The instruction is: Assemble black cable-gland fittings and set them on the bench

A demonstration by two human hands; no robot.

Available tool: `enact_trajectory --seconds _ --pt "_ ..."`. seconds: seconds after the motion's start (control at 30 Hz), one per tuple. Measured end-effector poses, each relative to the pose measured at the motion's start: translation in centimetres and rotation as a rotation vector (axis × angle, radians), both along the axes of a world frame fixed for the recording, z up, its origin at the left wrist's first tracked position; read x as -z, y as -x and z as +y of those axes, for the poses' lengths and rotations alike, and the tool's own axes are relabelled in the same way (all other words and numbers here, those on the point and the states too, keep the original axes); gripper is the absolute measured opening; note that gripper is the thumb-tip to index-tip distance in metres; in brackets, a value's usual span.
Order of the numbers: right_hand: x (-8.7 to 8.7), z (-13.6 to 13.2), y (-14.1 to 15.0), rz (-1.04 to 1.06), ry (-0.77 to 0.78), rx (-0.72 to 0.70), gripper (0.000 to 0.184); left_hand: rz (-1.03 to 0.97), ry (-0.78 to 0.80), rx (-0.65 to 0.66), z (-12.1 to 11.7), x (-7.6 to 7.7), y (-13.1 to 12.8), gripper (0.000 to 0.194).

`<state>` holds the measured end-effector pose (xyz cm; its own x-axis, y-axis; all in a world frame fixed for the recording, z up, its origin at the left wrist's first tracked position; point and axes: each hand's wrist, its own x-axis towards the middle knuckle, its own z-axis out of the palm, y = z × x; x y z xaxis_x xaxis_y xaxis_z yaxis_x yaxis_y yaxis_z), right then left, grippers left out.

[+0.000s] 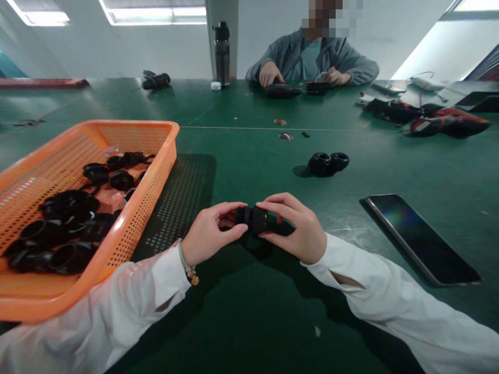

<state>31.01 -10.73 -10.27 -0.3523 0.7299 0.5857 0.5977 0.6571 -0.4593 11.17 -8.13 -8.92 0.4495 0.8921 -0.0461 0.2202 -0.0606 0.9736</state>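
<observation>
Black cylindrical part point(259, 221) is gripped by the left hand point(208, 231) and the right hand point(302, 231), one at each end.

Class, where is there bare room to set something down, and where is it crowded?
Bare: between the orange basket and the paired black fittings; also between the white sleeves, nearer than the held black fitting. Crowded: inside the basket, among black parts, and far right, around the dark bundle.

Orange basket point(134, 223) walled off the table's point(241, 156) left. Between it and the black fittings point(328, 164), lane ran to the far edge — bottle point(222, 57) stood there, left hand point(212, 228) and right hand point(298, 228) blocked its near end. Phone point(424, 239) obstructed the right.
</observation>
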Motion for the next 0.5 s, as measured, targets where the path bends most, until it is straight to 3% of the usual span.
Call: enact_trajectory --seconds 0.23,0.5 --pt "-0.14 -0.09 0.14 0.028 -0.011 0.008 0.038 0.003 -0.009 -0.001 -0.05 -0.12 -0.02 0.046" --pt "-0.17 -0.10 0.18 0.038 -0.010 0.006 0.027 0.000 -0.002 -0.005 0.01 -0.06 -0.02 0.047"
